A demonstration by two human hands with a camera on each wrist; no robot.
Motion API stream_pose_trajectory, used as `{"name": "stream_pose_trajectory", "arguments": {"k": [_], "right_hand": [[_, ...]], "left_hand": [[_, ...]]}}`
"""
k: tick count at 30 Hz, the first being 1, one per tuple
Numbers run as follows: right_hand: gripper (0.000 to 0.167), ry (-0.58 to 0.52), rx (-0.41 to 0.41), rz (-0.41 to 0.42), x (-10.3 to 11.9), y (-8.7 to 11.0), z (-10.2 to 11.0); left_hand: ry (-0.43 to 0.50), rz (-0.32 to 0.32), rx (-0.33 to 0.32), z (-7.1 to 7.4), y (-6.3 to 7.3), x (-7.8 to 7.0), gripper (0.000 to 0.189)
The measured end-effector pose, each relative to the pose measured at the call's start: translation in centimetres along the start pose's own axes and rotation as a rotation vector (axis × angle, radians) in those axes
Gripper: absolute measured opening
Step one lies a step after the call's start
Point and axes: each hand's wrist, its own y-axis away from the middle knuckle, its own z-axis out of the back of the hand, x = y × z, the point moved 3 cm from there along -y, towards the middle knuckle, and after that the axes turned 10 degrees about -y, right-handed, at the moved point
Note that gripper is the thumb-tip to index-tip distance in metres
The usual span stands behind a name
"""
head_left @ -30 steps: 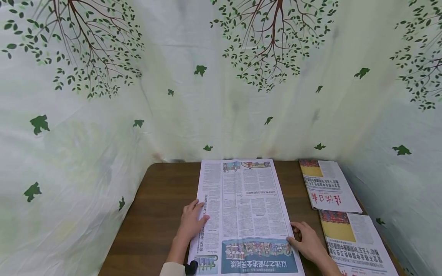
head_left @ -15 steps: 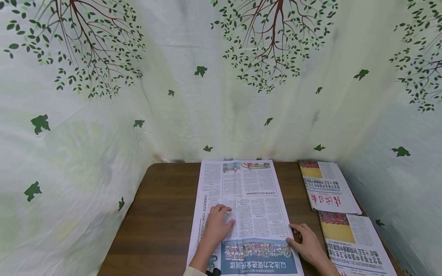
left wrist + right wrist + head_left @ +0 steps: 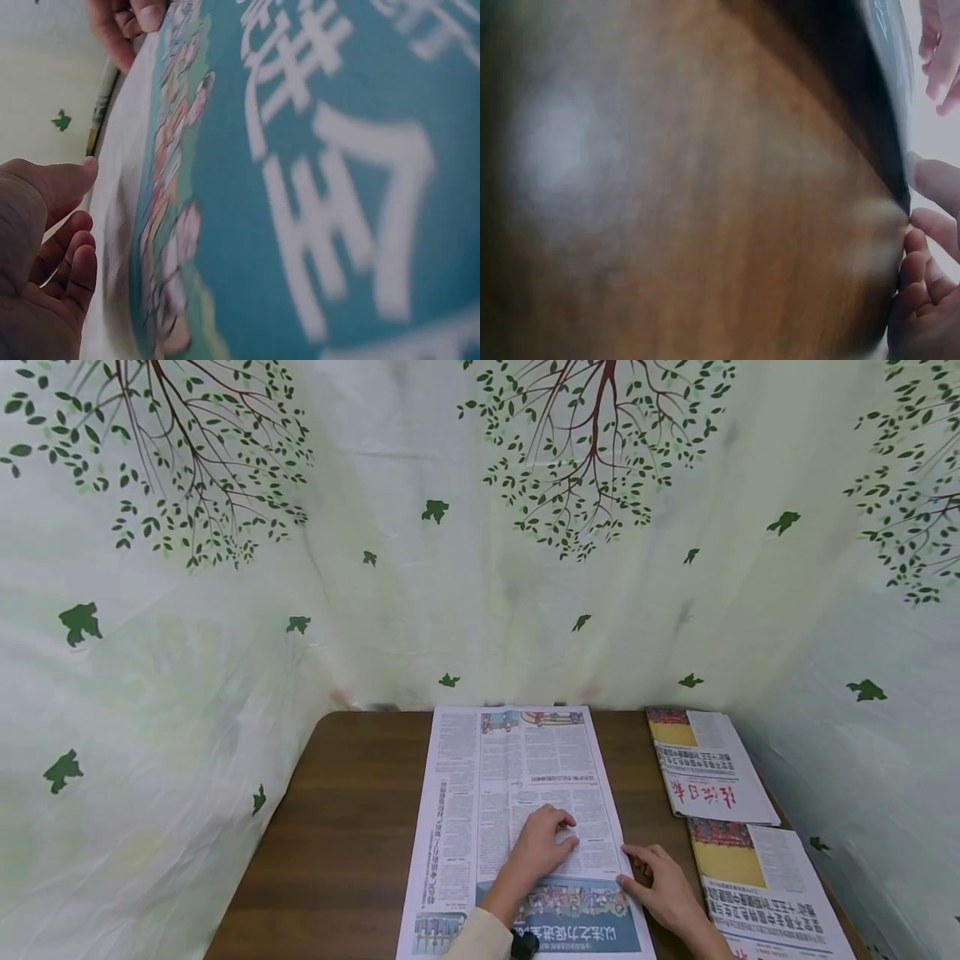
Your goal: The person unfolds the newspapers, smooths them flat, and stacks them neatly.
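A large newspaper (image 3: pixel 450 752), printed with text columns and a blue panel near its front end, lies lengthwise on the brown table. My left hand (image 3: pixel 542 845) is over its middle right part, fingers loosely bent and nothing held; whether it touches the paper I cannot tell. In the left wrist view, that hand (image 3: pixel 45 247) appears beside the blue panel. At the newspaper's right edge, my right hand (image 3: pixel 663 889) pinches the margin between thumb and fingers. The right wrist view has this hand (image 3: pixel 930 255) at the paper's edge, close to the wooden surface.
Two folded newspapers lie on the right of the table, a far one (image 3: pixel 708 768) and a near one (image 3: pixel 772 893), slightly overlapping. Brown tabletop (image 3: pixel 330 827) extends to the left. A pale leaf-patterned curtain (image 3: pixel 405 610) surrounds the table's back and sides.
My left hand has moved right, from the newspaper's left edge across to its right half. The right hand has stayed at the right edge.
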Motion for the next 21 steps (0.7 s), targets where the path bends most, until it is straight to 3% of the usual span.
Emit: {"name": "stream_pose_trajectory", "arguments": {"k": [7, 14, 21], "right_hand": [[0.054, -0.010, -0.004, 0.030, -0.1, 0.0, 0.1], [0.050, 0.009, -0.006, 0.064, 0.2, -0.1, -0.1], [0.048, -0.005, 0.001, 0.037, 0.3, 0.0, -0.5]], "left_hand": [[-0.025, 0.011, 0.020, -2.3, -0.8, -0.5, 0.023], [-0.046, 0.040, -0.009, -2.6, -1.3, -0.8, 0.025], [-0.159, 0.074, -0.036, -3.1, -1.2, -1.3, 0.034]]}}
